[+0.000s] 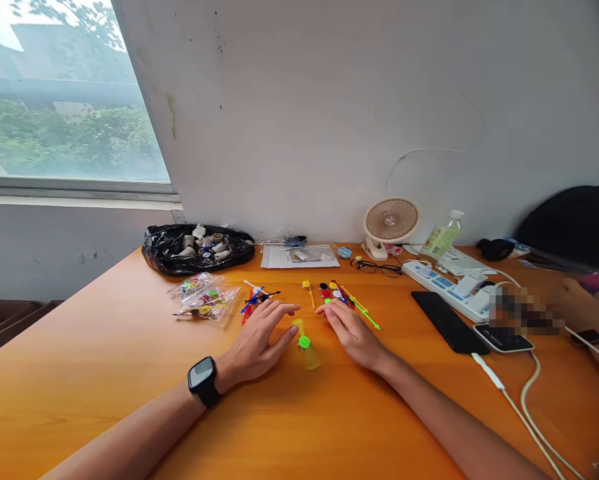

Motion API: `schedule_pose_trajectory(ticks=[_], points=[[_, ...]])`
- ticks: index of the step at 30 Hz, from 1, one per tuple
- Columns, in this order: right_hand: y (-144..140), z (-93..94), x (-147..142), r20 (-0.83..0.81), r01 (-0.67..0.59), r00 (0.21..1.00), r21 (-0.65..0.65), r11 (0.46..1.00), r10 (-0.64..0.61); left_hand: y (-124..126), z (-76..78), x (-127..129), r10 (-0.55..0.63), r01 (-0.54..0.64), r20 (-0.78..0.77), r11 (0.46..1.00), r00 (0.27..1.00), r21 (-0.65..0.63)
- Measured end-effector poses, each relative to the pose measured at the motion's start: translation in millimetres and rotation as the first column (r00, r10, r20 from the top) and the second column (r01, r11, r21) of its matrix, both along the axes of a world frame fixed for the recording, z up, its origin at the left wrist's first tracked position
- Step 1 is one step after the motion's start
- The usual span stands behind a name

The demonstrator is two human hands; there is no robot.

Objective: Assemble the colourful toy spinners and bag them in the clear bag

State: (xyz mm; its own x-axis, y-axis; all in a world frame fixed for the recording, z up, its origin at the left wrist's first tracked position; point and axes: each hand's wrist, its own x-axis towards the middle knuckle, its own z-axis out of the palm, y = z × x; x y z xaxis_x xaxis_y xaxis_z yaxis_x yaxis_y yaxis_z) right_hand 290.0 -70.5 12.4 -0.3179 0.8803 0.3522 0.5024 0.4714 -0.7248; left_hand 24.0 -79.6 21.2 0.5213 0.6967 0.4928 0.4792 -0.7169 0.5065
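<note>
A spinner with a green round hub [304,342] stands on the table between my hands. Its yellow-green pointer is smeared, as if turning. My left hand [259,343], a black watch on its wrist, rests just left of it with fingers stretched out and holding nothing. On the other side lies my right hand [352,330], fingers extended and apart from the spinner. Beyond the left fingers is a pile of blue, white, red and black arrow pointers [253,297]. Past the right fingers lie more pointers, including a green arrow [367,317], and round coloured discs [324,288].
Clear bags of coloured parts [209,303] lie at left, before a black plastic bag [152,250]. At the back stand a small fan [391,220] and a bottle [442,237]. A power strip [447,287], phone [447,320] and cables are right, near another person's arm [587,307].
</note>
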Motion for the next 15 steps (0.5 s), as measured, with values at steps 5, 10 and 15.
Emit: schedule_pose_trajectory(ticks=[5, 10, 15], points=[[0.6, 0.3, 0.8, 0.035, -0.006, 0.999, -0.051, 0.999, 0.008, 0.4, -0.1, 0.1, -0.022, 0.022, -0.008, 1.000, 1.000, -0.010], [5.1, 0.0, -0.5, 0.111, 0.053, 0.993, -0.152, 0.987, -0.036, 0.0, 0.5, 0.3, -0.025, 0.025, -0.013, 0.999, 1.000, -0.028], [4.2, -0.1, -7.8, 0.184, 0.078, 0.981, -0.070, 0.994, -0.064, -0.1, 0.2, 1.9, -0.036, 0.036, -0.018, 0.999, 0.999, -0.039]])
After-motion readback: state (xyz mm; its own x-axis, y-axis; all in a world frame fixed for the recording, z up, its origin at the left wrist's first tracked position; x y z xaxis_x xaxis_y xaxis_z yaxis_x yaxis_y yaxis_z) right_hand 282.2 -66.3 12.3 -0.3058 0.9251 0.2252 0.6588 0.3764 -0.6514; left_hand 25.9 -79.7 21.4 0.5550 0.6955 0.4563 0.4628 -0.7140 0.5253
